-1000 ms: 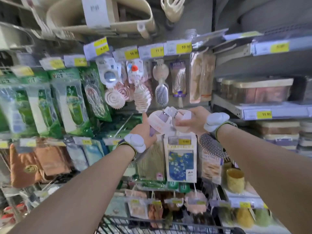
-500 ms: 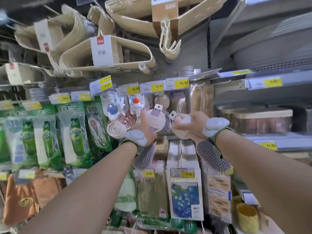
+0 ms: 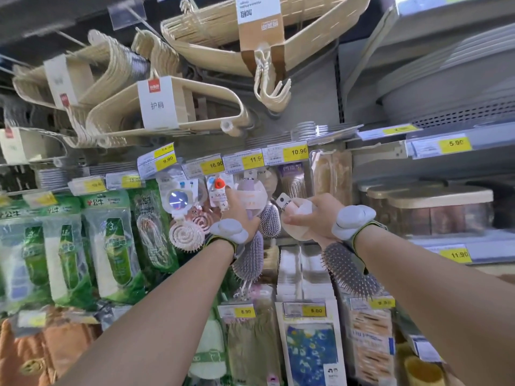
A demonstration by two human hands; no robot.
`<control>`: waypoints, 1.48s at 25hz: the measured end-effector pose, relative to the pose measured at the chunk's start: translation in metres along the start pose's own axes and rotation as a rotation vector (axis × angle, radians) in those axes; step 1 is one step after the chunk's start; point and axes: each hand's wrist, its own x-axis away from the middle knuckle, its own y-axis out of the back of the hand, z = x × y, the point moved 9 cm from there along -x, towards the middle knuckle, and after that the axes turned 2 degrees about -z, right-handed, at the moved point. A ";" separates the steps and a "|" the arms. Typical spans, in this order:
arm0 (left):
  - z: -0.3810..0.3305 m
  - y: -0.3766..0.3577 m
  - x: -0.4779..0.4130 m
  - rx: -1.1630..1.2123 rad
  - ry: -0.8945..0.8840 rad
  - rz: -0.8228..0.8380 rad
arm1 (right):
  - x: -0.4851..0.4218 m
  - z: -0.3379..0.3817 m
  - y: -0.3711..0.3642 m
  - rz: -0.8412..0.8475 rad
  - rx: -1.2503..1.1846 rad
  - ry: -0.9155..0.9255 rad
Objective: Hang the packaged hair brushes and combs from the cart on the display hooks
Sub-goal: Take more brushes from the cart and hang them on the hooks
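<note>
My left hand (image 3: 239, 215) grips a lilac hair brush (image 3: 249, 257) by its handle, bristle head hanging below my wrist. Its round card top (image 3: 250, 195) is raised against the hook under the 11.90 price tag (image 3: 243, 162). My right hand (image 3: 315, 215) holds a second brush (image 3: 349, 270), its spiky grey head pointing down under my wrist, and its pale round card with a grey hang tab (image 3: 283, 201) sits just right of the first. Brushes hanging on the hook (image 3: 269, 222) show between my hands.
Pink spiral round brushes (image 3: 185, 235) and a small mirror pack (image 3: 178, 199) hang left of my hand. Green packaged goods (image 3: 111, 246) fill the left. Beige hangers (image 3: 167, 112) crowd overhead. Shelves with storage boxes (image 3: 429, 210) lie to the right; packaged cloths (image 3: 309, 349) hang below.
Both hands rose with their brushes from the lower hooks to the upper row. The left brush's card went from beside the right one up to the 11.90 hook.
</note>
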 end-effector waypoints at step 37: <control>-0.020 0.017 0.057 0.122 -0.205 -0.012 | 0.018 0.077 -0.028 0.009 -0.132 -0.029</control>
